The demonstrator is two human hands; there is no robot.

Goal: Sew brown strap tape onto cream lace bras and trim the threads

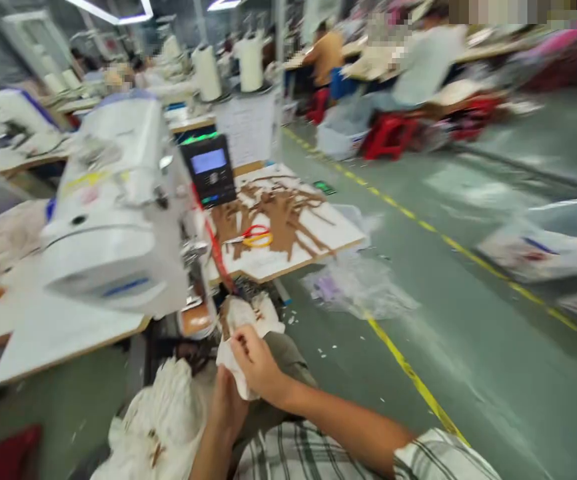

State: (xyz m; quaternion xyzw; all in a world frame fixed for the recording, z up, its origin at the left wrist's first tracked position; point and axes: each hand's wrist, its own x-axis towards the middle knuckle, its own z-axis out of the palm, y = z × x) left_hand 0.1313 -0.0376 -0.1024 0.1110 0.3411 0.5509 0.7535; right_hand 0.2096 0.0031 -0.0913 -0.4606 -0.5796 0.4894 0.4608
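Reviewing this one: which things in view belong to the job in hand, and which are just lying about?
Likely part of the job:
cloth, held in left hand and right hand
sewing machine
brown strips
scissors
white heap

Apparently just lying about:
loose plastic on the floor
tub
red stool

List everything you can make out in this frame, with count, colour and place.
Cloth piece: one, white, between the hands
Cloth heap: one, white, beside left forearm
Sewing machine: nearest one, white, left
Control panel: one, black, beside machine
Tabletop: one, white, centre
Strips: many, brown, on tabletop
Scissors: one, red and yellow handles, among strips
Large thread cones: two, white, behind panel
Stools: several, red, upper right
Left hand: one, on cloth piece
Right hand: one, on cloth piece
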